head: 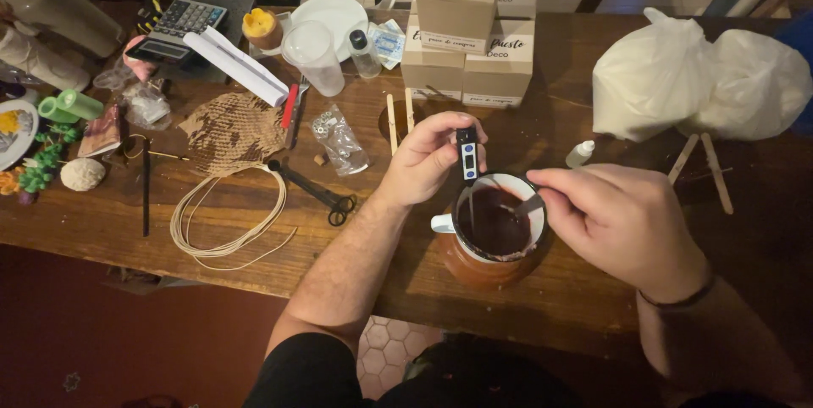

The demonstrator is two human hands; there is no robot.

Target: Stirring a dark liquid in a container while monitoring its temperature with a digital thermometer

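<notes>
The left hand (430, 158) pinches the head of a black digital probe thermometer (467, 154) between thumb and fingertips, holding it upright with its thin stem dipping into the white enamel mug (495, 226) just below the hand. The mug holds a dark reddish-brown liquid (494, 223) and sits between the two hands, its handle pointing toward the left wrist. The right hand (618, 222) is closed around a metal spoon (529, 205) whose bowl reaches into the liquid from the right rim; the fingers curl over the handle, hiding most of it. The mug rests on a brown wooden table (542, 306).

Beyond the left hand stand stacked cardboard boxes (466, 27), with two wooden sticks (400, 120) lying just ahead of its knuckles. Left of the left forearm lie black scissors (318, 190) and a coil of pale cord (222, 217). Beyond the right hand sits a white plastic bag (694, 86), and a small white dropper bottle (580, 154) lies near its fingers.
</notes>
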